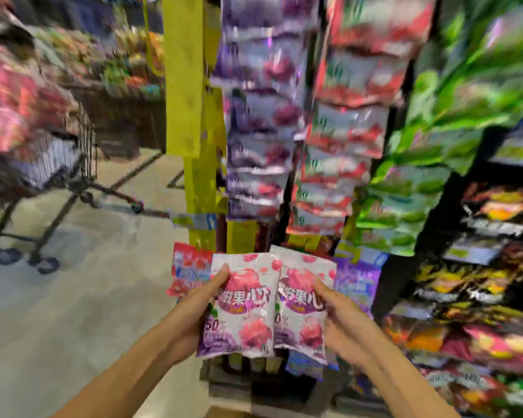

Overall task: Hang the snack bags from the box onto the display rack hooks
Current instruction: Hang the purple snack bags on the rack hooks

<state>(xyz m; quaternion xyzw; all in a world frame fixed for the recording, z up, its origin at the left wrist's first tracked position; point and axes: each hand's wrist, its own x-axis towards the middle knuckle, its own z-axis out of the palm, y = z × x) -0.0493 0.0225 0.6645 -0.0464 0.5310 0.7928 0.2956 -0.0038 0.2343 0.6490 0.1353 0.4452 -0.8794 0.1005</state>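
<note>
Two white-and-pink snack bags are held up side by side in front of the display rack, their inner edges overlapping slightly. The left hand (198,300) grips the left snack bag (242,306) along its left edge, thumb curled over the front near the top and the other fingers hidden behind the pack. The right hand (341,315) grips the right snack bag (301,309) along its right edge in the same way, thumb pressed on the front. Both bags carry large white Chinese characters on a purple band, of which "果心" can be read, with pink fruit pictures above and below; the left one also shows "50%" in purple print at its lower left, while the matching figure on the right one is partly covered by the overlap. The smaller print is too blurred to read. Behind the bags, the display rack (314,146) holds columns of hanging packs: purple-and-white packs (257,140) on the left column, red-and-white packs (341,140) beside them, green packs (429,164) further right, and dark packs with orange and yellow graphics (489,267) at the far right. A yellow post (184,86) stands at the left edge of the rack. To the left, a dark wire shopping cart (43,182) stands on the pale floor (73,297), well apart from the hands. The box is not clearly discernible.
</note>
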